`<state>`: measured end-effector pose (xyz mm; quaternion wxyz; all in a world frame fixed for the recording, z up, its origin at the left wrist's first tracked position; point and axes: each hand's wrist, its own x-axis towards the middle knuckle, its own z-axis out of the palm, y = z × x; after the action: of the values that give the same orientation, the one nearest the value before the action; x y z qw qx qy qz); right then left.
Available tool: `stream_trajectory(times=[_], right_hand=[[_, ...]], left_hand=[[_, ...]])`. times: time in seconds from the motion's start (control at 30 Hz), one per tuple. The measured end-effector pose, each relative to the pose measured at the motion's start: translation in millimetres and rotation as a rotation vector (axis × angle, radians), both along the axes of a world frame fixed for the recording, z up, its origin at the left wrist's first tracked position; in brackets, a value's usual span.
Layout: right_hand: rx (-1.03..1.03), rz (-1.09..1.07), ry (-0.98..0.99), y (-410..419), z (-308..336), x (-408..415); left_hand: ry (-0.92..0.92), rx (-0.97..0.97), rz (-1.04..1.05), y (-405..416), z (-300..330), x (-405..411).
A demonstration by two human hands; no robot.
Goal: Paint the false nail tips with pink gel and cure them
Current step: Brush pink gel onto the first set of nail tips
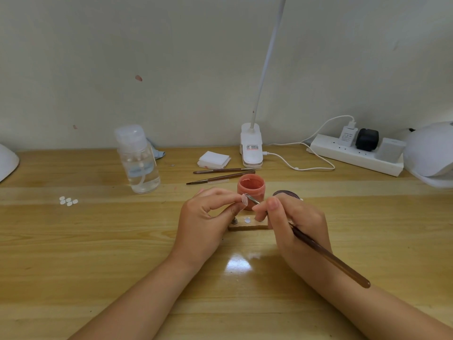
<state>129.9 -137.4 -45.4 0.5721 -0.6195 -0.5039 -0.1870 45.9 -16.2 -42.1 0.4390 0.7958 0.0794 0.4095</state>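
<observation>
My left hand pinches a clear false nail tip on its small stand, raised above the wooden holder strip. My right hand grips a brown nail brush, and the brush's tip touches the held nail tip. Right behind them stands the open jar of pink gel, with its dark lid to the right. One more nail tip sits on the holder strip. The white curing lamp is at the far right of the wooden table.
Several loose nail tips lie at the left. A clear pump bottle, two spare brushes, a stack of white wipes, a clip desk lamp and a power strip stand along the back. Another white dome sits far left.
</observation>
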Motion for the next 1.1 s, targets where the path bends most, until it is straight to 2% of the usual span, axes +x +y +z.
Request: stream_trajectory(times=[0.33,0.53,0.77,0.93,1.1], right_hand=[[-0.014,0.067,0.024,-8.0,-2.0,0.1],[0.013,-0.005,0.038,-3.1,2.1,-0.1],[-0.024,0.003,0.049,-1.6,1.7,0.5],[0.030,0.033,0.098,-7.5,-0.4,0.9],[0.025,-0.006,0.060,-0.3,2.6,-0.7]], left_hand=[[0.023,-0.010,0.017,-1.3,0.8,-1.4],[0.019,0.003,0.049,-3.3,2.5,-1.6],[0.030,0.010,0.064,-3.4,3.3,-2.7],[0.032,0.003,0.068,-5.2,5.2,-2.6],[0.032,0.001,0.070,-5.6,5.0,-3.1]])
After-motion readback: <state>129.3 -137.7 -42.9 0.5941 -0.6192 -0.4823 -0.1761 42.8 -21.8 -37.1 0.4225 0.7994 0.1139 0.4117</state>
